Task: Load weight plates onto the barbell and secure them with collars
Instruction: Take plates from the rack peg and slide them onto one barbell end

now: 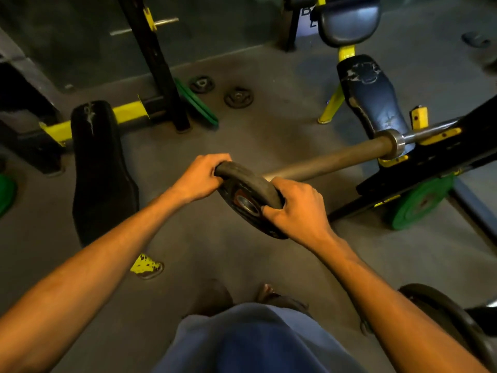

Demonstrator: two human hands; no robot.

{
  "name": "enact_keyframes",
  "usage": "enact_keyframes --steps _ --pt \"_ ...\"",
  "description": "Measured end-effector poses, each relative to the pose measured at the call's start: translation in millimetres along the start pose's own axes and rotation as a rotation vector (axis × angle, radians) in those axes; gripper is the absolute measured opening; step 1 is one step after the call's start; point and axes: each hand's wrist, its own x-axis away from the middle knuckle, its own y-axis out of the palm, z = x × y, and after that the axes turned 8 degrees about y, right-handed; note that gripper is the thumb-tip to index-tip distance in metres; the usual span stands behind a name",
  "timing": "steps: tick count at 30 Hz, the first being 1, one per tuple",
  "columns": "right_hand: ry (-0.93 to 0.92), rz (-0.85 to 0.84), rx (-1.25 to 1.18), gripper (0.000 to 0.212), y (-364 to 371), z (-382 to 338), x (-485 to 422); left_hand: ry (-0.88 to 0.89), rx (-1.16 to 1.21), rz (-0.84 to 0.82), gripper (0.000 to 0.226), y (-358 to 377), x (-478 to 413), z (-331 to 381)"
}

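I hold a black rubber weight plate (246, 193) in both hands at the centre of the view, its steel-lined hole facing me. My left hand (200, 177) grips the plate's upper left rim. My right hand (295, 208) grips its lower right rim. The barbell sleeve (333, 160) runs up and right from behind the plate to a shiny collar stop (394, 142), where the bar rests on a black and yellow rack. The sleeve's near end is hidden behind the plate. No collar is in sight.
Two small black plates (238, 97) lie on the floor ahead. A green plate (422, 201) leans at the rack's base on the right. A black bench pad (100, 168) stands to the left and another bench (372, 95) at the right. A large dark plate (451, 319) sits at bottom right.
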Motion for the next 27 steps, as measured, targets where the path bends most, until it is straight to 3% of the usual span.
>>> enact_keyframes --steps 13,18,23,25,27 --pt "0.16 0.13 -0.101 0.011 4.7 -7.9 -27.1 0.221 0.124 -0.159 0.022 -0.3 -95.5 -30.2" --pt "0.343 0.232 0.005 0.021 -6.7 -8.8 -29.9 0.28 0.194 -0.263 0.027 16.9 -135.7 -31.4" --pt "0.617 0.474 0.164 0.03 -7.1 15.2 -29.8 0.345 0.218 -0.279 0.038 35.5 -180.0 -7.5" --pt "0.759 0.635 -0.006 0.046 7.0 13.0 -24.5 0.32 0.332 -0.271 0.04 37.3 -184.2 -2.1" --pt "0.972 0.77 -0.415 0.08 29.7 -1.4 -18.0 0.197 0.439 -0.307 0.058 30.9 -175.1 -3.8"
